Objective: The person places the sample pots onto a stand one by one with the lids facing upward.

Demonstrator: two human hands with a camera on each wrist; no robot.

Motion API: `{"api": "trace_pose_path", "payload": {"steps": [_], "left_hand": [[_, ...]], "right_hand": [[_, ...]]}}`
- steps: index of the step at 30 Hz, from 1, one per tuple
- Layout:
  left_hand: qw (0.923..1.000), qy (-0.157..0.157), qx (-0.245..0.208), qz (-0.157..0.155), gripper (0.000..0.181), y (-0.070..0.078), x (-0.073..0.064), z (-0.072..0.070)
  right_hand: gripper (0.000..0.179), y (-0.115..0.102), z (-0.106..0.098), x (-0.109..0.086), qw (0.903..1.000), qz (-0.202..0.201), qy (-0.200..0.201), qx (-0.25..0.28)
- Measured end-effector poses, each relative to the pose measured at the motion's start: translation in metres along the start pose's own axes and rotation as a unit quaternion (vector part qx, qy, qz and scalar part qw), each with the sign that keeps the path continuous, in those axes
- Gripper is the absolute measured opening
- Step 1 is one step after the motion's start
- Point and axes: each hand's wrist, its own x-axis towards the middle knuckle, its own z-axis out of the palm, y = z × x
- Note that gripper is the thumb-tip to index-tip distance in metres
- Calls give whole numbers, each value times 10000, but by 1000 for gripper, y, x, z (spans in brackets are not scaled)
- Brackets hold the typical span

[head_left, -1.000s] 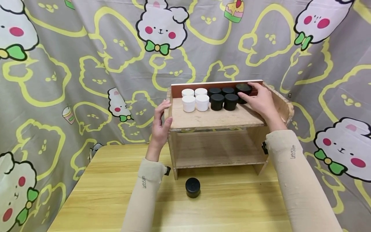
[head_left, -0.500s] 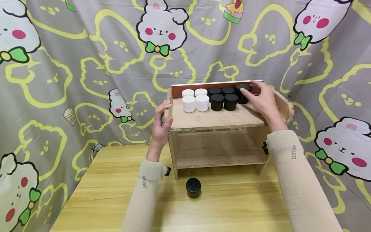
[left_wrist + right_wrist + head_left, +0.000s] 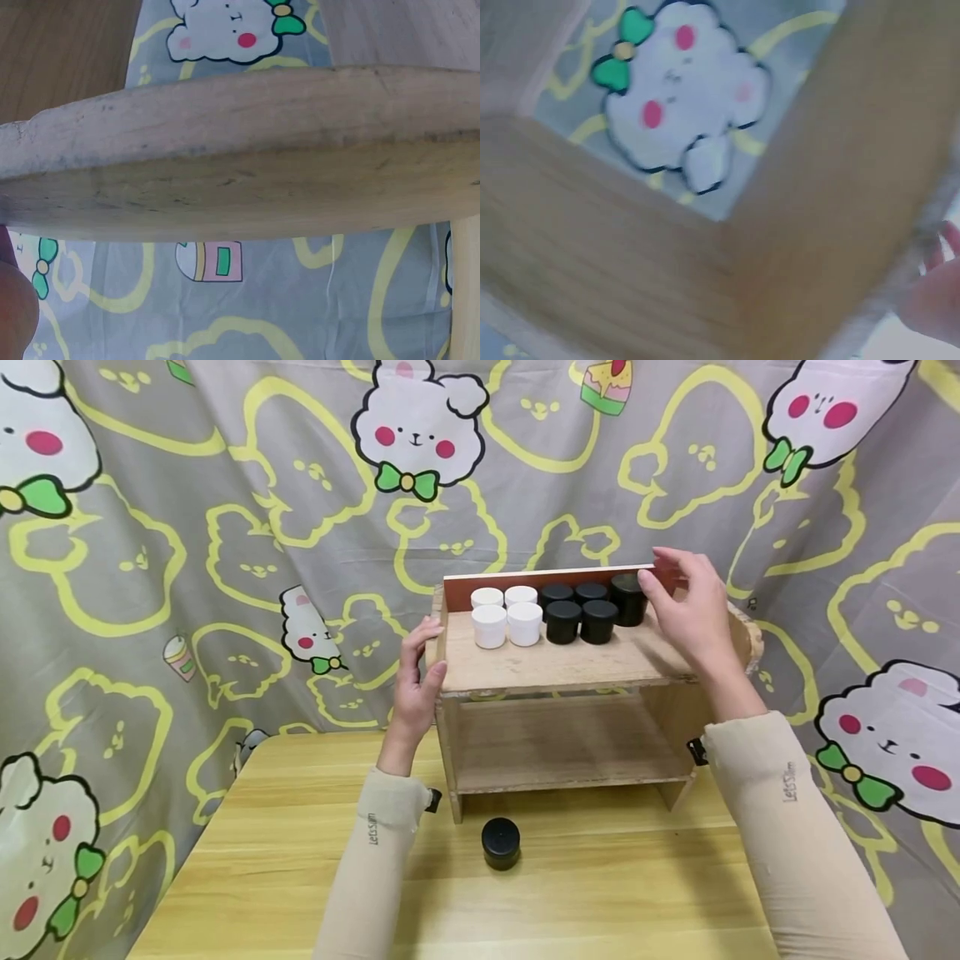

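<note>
In the head view my left hand (image 3: 414,689) holds the left side panel of a two-tier wooden shelf (image 3: 555,675), fingertips at its edge. My right hand (image 3: 693,610) hovers over the right end of the top board, fingers apart with nothing between them. Its thumb is close beside a larger black jar (image 3: 628,602); I cannot tell whether they touch. Left of that jar stand several smaller black jars (image 3: 562,622), then several white jars (image 3: 491,625), in two rows. The left wrist view shows the panel edge (image 3: 240,150) and part of the thumb (image 3: 15,311).
A single black jar (image 3: 500,843) stands on the wooden table (image 3: 600,893) in front of the shelf. A reddish-brown back board (image 3: 472,597) with a pale rim runs behind the jars. The lower tier (image 3: 562,747) is bare wood. A patterned curtain (image 3: 247,568) surrounds the table.
My right hand has let go of the larger black jar and moved up and right, away from it. My left hand stays at the side panel.
</note>
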Motion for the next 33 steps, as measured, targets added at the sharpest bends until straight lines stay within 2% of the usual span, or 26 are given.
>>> {"api": "trace_pose_path", "payload": {"steps": [5,9,12,19,23,30,33], "left_hand": [[10000,-6,-51,80,67,-4,1,-2],[10000,-16,21,61,66,-2,2,-4],[9999,-23,97,14,66,-1,2,-3],[10000,-30,-2,2,52,-2,0,-2],[10000,-21,40,-34,48,2,0,-1],[10000,-24,13,-77,43,33,3,2],[10000,-20,9,-89,42,40,5,2]], "right_hand": [[43,-32,-5,-19,9996,-117,82,227],[40,-50,-2,-43,9950,-671,-98,734],[40,-56,4,-66,9889,-1014,-436,994],[45,-46,27,-117,9753,-1501,-1273,1003],[46,-41,36,-141,9700,-1483,-1619,1047],[44,-24,56,-184,9554,-1283,-2359,1227],[43,-13,65,-198,9495,-1178,-2603,1295]]}}
